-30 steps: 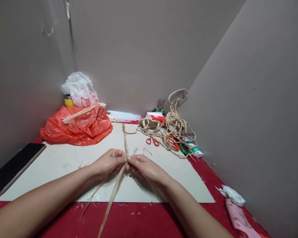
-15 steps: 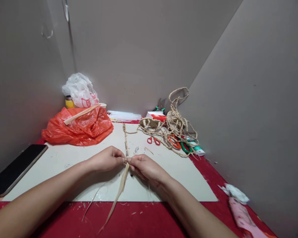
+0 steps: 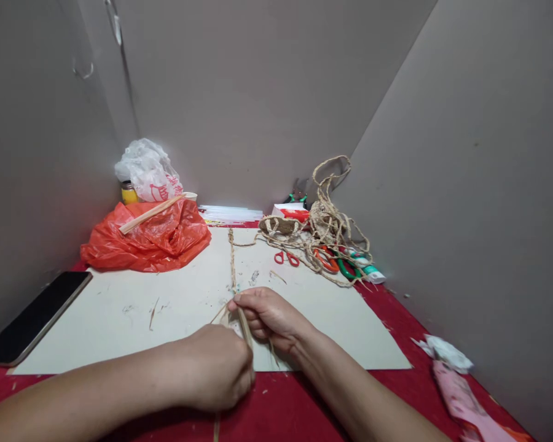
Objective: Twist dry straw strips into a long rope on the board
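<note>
A thin braided cord (image 3: 233, 264) runs down the middle of the white board (image 3: 96, 319). At its lower end my right hand (image 3: 270, 316) pinches the braid between thumb and index finger. Flat tan fibre strands (image 3: 245, 325) fan out below that pinch. My left hand (image 3: 223, 368), nearer the board's front edge, is closed round strands, its fingertips mostly hidden behind the back of the hand. One strand end hangs below it over the red cloth.
An orange-red plastic bag (image 3: 147, 242) with a fibre strip on it and a black phone (image 3: 37, 316) lie left. Tangled cord (image 3: 327, 227), red-handled scissors (image 3: 286, 258) and a glue tube (image 3: 371, 274) are right. Pink packet (image 3: 461, 393) at front right.
My left hand has left the pinch point and moved down toward me, closing round the strands. My right hand still pinches the braid's end. The view has shifted slightly.
</note>
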{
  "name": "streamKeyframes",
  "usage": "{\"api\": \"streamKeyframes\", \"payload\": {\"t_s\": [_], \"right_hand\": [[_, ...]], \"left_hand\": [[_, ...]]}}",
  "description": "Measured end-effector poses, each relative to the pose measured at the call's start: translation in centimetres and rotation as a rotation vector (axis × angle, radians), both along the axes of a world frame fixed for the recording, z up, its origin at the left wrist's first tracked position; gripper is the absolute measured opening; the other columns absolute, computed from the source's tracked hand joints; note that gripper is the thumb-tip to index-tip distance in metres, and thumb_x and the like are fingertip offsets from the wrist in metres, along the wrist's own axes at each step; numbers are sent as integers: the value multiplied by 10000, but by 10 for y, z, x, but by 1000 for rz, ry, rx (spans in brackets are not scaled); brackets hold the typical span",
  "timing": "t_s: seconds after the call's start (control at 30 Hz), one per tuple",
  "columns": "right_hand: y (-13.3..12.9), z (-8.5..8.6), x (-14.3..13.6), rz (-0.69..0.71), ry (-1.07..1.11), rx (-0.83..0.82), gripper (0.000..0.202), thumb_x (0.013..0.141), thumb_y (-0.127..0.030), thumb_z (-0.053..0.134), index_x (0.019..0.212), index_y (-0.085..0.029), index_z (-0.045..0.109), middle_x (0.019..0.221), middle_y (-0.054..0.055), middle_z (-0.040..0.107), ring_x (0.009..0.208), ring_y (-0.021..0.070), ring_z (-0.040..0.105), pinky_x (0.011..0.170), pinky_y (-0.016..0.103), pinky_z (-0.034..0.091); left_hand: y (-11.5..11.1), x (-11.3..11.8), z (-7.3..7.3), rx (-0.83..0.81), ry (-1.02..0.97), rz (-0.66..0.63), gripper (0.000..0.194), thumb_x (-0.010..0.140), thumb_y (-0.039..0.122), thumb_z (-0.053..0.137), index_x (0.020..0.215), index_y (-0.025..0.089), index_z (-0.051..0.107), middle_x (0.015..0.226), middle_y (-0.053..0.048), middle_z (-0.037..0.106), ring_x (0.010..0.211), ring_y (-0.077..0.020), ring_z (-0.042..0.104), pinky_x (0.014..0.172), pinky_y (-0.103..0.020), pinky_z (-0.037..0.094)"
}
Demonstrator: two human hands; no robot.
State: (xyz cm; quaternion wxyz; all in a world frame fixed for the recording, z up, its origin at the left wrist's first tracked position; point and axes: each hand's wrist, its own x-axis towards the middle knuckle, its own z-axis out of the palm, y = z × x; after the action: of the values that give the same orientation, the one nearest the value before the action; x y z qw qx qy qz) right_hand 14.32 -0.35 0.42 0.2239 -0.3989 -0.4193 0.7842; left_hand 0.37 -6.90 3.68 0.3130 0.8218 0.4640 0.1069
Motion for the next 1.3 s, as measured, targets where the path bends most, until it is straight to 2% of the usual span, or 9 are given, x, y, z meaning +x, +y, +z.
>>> {"api": "streamKeyframes", "payload": {"t_s": [0.07,0.1,0.23,0.3,0.37,0.5,0.7,1.07,1.3], "right_hand": [[3,3,4,41,40,-19,183,701,-292,622,732,-115,588,410,-132,216,366,17,75,351,173,24],[5,5,6,56,58,-25,182,699,-292,630,721,-118,579,416,-132,208,371,16,70,353,169,22],[9,7,10,97,100,-21,190,701,-293,648,720,-122,567,421,-137,193,375,15,59,354,163,23],[11,6,11,116,107,-3,198,707,-302,649,730,-120,572,422,-136,195,372,16,68,353,163,26],[11,5,12,129,103,31,210,718,-321,639,719,-123,569,421,-130,220,366,16,85,352,168,30],[10,4,14,147,42,91,229,726,-349,625,693,-131,563,420,-120,247,357,20,114,349,181,39],[13,2,16,172,-84,218,210,726,-339,615,681,-135,595,380,-107,277,329,34,155,333,206,85],[14,0,17,245,-287,511,217,778,-270,544,699,-102,656,461,-64,351,411,43,224,414,224,130],[22,9,29,256,-329,453,211,780,-285,524,697,-113,614,442,-77,328,386,45,229,399,226,132]], "left_hand": [[7,-9,12,-214,-36,-128,274,713,272,548,473,204,434,424,30,366,391,-103,288,431,-251,224],[15,-14,15,-276,-78,-102,265,722,280,532,487,199,442,439,32,380,408,-103,323,430,-240,234],[53,-26,3,-185,-543,411,136,731,291,523,670,170,508,538,43,464,486,-87,402,490,-206,305],[63,-24,-10,-273,-737,474,157,708,297,571,740,154,515,577,43,483,496,-70,399,505,-195,306],[62,-19,-21,-464,-839,409,194,719,322,580,755,142,517,589,31,494,482,-59,389,491,-193,288],[50,-12,-24,-710,-811,313,269,769,408,534,686,155,499,514,65,395,394,-41,265,402,-202,175],[54,-17,-21,-559,-643,297,298,762,414,541,674,133,584,457,86,299,381,-45,181,392,-257,86],[57,-16,-31,-533,-640,470,197,680,299,597,618,113,611,509,24,525,328,-21,222,360,-244,99],[58,-15,-31,-588,-717,533,175,668,289,617,677,114,619,506,30,551,314,-14,218,353,-229,93]]}}
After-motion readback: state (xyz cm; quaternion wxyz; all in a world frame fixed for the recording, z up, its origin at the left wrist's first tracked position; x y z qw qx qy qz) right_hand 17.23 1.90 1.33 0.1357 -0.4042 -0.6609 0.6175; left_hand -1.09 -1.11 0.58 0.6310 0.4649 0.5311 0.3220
